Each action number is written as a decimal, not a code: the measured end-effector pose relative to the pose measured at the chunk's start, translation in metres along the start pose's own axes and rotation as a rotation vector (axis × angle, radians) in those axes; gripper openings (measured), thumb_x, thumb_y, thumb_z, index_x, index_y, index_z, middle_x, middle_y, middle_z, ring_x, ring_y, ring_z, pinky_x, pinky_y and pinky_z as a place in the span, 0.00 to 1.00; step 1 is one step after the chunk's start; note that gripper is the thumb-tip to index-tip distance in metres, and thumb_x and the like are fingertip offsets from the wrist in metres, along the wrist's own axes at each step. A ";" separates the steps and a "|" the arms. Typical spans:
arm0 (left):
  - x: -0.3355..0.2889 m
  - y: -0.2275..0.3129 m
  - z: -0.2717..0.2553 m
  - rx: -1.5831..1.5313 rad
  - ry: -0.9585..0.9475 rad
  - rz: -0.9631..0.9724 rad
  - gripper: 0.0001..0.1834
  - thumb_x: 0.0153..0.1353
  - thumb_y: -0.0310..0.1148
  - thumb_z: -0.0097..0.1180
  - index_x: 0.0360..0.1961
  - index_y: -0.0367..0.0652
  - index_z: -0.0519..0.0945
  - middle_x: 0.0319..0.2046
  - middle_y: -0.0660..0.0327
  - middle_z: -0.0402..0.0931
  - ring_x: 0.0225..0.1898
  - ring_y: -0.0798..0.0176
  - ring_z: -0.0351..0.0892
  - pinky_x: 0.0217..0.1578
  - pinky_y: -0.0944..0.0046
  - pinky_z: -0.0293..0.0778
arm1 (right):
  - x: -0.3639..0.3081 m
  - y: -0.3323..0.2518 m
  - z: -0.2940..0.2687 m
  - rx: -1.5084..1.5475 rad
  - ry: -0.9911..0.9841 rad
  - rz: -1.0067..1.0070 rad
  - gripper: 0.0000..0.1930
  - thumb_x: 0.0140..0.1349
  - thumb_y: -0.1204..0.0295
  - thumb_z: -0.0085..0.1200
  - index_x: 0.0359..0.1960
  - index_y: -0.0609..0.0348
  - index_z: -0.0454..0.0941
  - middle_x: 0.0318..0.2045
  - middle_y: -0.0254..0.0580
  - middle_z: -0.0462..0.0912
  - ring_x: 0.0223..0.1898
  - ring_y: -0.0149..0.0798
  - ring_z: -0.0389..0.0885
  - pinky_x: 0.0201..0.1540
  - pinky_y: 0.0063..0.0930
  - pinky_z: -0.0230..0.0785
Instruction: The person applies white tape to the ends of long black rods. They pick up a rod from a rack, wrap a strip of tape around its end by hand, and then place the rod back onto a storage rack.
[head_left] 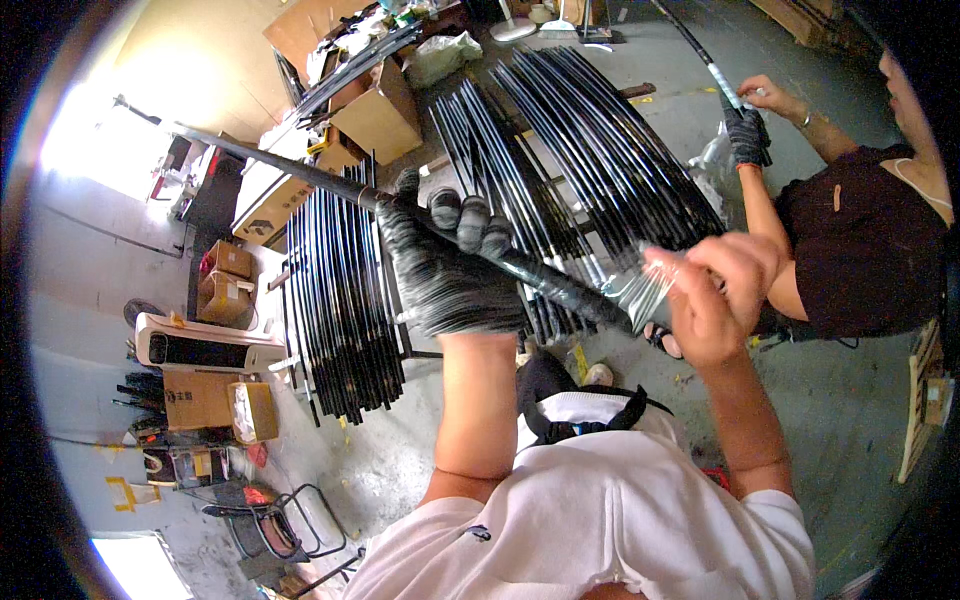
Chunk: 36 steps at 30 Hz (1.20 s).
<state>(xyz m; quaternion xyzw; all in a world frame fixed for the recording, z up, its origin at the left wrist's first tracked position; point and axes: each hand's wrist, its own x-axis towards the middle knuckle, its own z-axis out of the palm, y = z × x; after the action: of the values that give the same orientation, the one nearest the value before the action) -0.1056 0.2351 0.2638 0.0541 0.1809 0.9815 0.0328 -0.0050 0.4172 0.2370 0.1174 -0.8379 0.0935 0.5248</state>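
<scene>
A long black pole slants across in front of me, from the far left down to the right. My left hand, in a black glove, is wrapped round it near its thicker lower part. Bare and a little blurred, my right hand pinches a piece of clear plastic film at the pole's lower right end. Whether the film is stuck to the pole there, I cannot tell. Behind my hands, rows of similar black poles lie side by side on supports, with another batch to the left.
At the right a co-worker holds another pole with a gloved hand. Cardboard boxes and a cluttered bench stand at the back. A white heater-like unit, more boxes and a folding chair line the left.
</scene>
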 end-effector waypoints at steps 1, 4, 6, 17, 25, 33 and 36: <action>0.004 -0.004 -0.004 0.006 -0.040 0.062 0.15 0.61 0.48 0.45 0.41 0.51 0.69 0.20 0.70 0.65 0.17 0.72 0.60 0.16 0.73 0.59 | 0.009 -0.001 -0.001 0.161 -0.003 0.050 0.09 0.42 0.73 0.62 0.27 0.48 0.78 0.31 0.30 0.71 0.35 0.37 0.67 0.38 0.36 0.58; 0.013 0.014 0.001 -0.051 -0.071 0.283 0.11 0.62 0.44 0.45 0.36 0.49 0.70 0.19 0.70 0.65 0.17 0.74 0.64 0.16 0.74 0.64 | 0.023 -0.041 -0.013 0.483 -0.150 -0.127 0.06 0.44 0.71 0.59 0.26 0.47 0.79 0.27 0.28 0.71 0.30 0.33 0.68 0.34 0.30 0.59; 0.025 0.015 -0.004 -0.342 -0.157 0.102 0.14 0.63 0.43 0.44 0.31 0.44 0.70 0.19 0.69 0.66 0.15 0.76 0.62 0.14 0.77 0.65 | 0.003 -0.056 -0.005 0.530 -0.178 -0.167 0.05 0.44 0.71 0.58 0.26 0.47 0.79 0.19 0.25 0.67 0.23 0.30 0.67 0.29 0.27 0.58; 0.021 0.006 -0.008 0.252 0.254 0.301 0.18 0.62 0.48 0.43 0.21 0.48 0.67 0.15 0.70 0.62 0.14 0.73 0.60 0.13 0.72 0.60 | 0.012 -0.020 0.003 0.435 -0.216 -0.190 0.10 0.39 0.72 0.58 0.28 0.49 0.80 0.17 0.27 0.64 0.20 0.32 0.65 0.22 0.28 0.54; 0.013 0.065 -0.030 -0.157 -0.012 0.066 0.15 0.65 0.40 0.40 0.31 0.39 0.72 0.16 0.70 0.62 0.10 0.78 0.54 0.07 0.78 0.54 | -0.026 -0.004 0.029 0.183 -0.581 0.012 0.03 0.49 0.72 0.55 0.27 0.53 0.78 0.13 0.37 0.68 0.17 0.39 0.68 0.20 0.34 0.60; 0.028 0.041 -0.030 -0.007 0.006 0.120 0.12 0.64 0.39 0.43 0.45 0.50 0.69 0.15 0.72 0.59 0.11 0.77 0.52 0.08 0.78 0.52 | 0.018 0.009 0.021 0.875 -0.181 0.425 0.21 0.53 0.65 0.56 0.47 0.59 0.66 0.48 0.46 0.68 0.39 0.35 0.71 0.39 0.25 0.64; 0.026 0.034 -0.011 -0.028 0.020 0.025 0.20 0.62 0.47 0.43 0.18 0.48 0.65 0.12 0.71 0.59 0.08 0.77 0.50 0.06 0.77 0.52 | 0.024 -0.011 0.036 1.399 -0.329 0.640 0.37 0.51 0.54 0.57 0.56 0.58 0.53 0.59 0.51 0.58 0.51 0.43 0.69 0.47 0.33 0.64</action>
<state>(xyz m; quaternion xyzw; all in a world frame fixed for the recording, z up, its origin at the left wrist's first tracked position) -0.1340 0.2013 0.2684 0.0460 0.1668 0.9847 0.0194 -0.0426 0.3940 0.2437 0.1857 -0.6446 0.7271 0.1457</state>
